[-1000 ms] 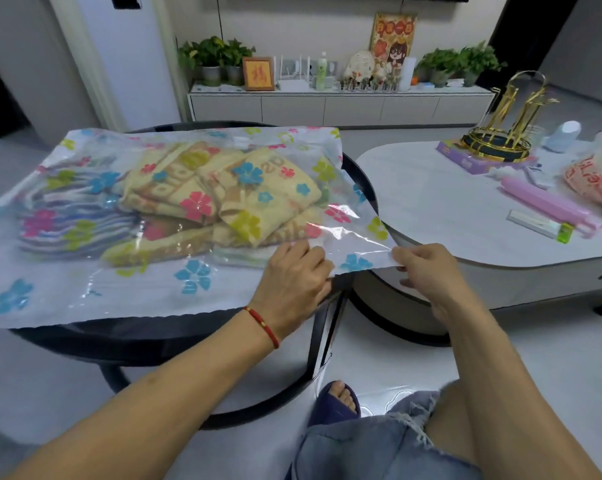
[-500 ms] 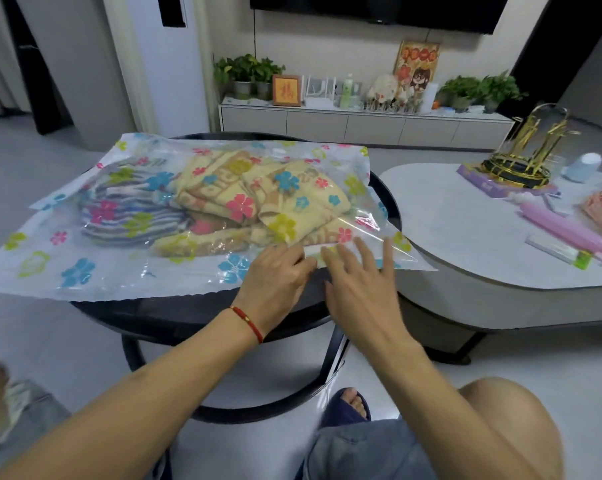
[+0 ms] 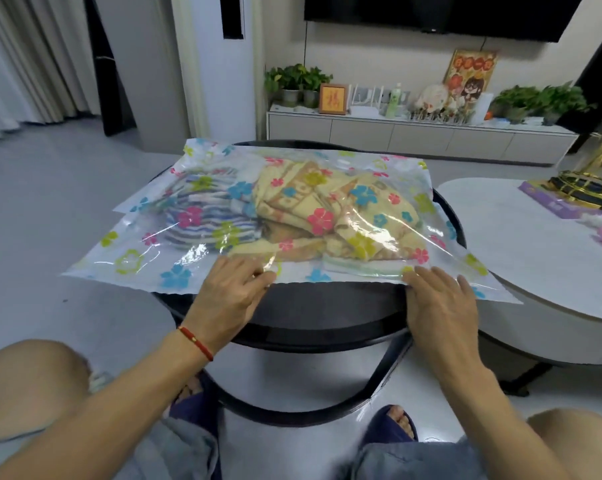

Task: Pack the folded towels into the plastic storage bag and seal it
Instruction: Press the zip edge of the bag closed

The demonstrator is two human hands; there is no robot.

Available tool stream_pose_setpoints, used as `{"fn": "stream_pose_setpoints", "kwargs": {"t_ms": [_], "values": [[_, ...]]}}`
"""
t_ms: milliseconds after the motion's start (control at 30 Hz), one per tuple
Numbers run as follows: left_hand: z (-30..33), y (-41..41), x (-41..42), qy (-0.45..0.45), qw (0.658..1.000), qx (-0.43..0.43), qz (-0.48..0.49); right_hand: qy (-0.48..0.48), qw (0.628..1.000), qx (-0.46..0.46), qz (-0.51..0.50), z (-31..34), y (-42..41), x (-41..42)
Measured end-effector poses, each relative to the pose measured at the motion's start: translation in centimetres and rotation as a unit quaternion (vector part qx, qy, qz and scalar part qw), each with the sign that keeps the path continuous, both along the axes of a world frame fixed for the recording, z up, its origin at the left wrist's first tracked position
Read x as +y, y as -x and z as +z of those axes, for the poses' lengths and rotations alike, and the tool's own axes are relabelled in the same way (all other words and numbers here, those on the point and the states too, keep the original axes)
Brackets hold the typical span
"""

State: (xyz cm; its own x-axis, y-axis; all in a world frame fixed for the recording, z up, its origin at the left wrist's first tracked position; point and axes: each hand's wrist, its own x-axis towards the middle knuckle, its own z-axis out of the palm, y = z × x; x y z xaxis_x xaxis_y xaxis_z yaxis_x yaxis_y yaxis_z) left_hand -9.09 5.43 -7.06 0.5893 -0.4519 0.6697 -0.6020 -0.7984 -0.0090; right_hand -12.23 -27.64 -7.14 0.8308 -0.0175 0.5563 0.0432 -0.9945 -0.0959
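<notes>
Both hands have spread apart along the bag's near edge since a moment ago. Left hand [image 3: 228,292] sits at 7 o'clock, fingers curled and pinching the plastic; right hand [image 3: 439,299] at 5 o'clock lies flat, fingers straight, pressing the edge. The clear flower-printed plastic storage bag [image 3: 126,261] lies across the round black counter [image 3: 327,317], overhanging its rim at 9 and 3 o'clock. Inside lie a yellow patterned folded towel [image 3: 313,202] and a blue-striped towel [image 3: 202,223], side by side. A white oval counter [image 3: 521,237] stands close at 3 o'clock; open floor lies at 9 o'clock.
</notes>
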Motion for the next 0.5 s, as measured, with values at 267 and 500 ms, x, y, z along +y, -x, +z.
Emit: {"fn": "stream_pose_setpoints", "kwargs": {"t_ms": [267, 500], "values": [[0.3, 0.0, 0.3, 0.037, 0.999, 0.024, -0.02, 0.058, 0.978, -0.031, 0.199, 0.4, -2.1, 16.3], [0.5, 0.3, 7.2, 0.023, 0.998, 0.05, 0.044, 0.018, 0.977, -0.036, 0.208, -1.7, -3.5, 15.2]]}}
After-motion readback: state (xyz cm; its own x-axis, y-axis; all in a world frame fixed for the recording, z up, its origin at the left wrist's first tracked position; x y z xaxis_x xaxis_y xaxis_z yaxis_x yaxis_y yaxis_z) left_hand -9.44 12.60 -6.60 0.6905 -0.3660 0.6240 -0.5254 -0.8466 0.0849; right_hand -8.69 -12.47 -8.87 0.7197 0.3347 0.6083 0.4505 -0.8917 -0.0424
